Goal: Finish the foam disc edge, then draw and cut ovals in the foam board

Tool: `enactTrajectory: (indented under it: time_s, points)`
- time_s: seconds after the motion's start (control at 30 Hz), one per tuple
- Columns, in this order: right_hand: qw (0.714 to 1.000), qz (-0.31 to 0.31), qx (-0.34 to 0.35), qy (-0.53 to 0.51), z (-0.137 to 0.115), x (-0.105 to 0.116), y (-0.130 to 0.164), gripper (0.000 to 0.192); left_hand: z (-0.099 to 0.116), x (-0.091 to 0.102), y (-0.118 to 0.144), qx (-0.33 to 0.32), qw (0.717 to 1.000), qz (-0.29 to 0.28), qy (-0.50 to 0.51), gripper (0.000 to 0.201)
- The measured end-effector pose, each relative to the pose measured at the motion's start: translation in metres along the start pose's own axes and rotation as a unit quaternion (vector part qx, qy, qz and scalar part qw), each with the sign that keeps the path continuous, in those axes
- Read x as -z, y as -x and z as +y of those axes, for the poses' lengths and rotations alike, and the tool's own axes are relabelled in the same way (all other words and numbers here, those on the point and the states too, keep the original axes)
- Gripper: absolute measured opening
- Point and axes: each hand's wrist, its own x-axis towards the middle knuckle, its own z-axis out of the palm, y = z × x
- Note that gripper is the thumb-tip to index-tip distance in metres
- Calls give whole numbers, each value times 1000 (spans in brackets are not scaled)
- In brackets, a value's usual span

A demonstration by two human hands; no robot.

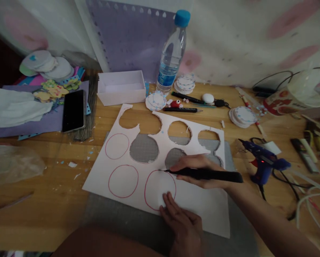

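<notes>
Wooden table (pixel 55 200) carried a white sheet (pixel 202 203) on a grey mat (pixel 127 221). Right hand (pixel 199 171) was closed around a black pen (pixel 205 174), tip on a red circle (pixel 160 190). Left hand (pixel 182 223) pressed flat, fingers together, on the sheet's near edge.

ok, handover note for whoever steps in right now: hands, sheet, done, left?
Right hand: holds black pen, tip on the rim of the nearest red circle.
Left hand: fingertips press the white sheet at that circle's lower edge.
Sheet lies on the grey mat.
Done: several circles already cut out in the upper rows.
Left: three red-outlined circles uncut.
Blue glue gun lies to the right.
</notes>
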Motion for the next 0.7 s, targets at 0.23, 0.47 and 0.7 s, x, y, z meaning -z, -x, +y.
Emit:
enactTrajectory:
  time_s: [0.23,0.47,0.7]
  points:
    - [998,59,2,8,6,-14,5,19,-28,37,-13,-97,994,-3,-55,29]
    - [997,65,34,27,7,-18,5,14,-142,94,-46,-136,989,3,53,53]
    - [993,56,73,70,6,-16,4,14,-169,46,-62,-113,991,71,12,87]
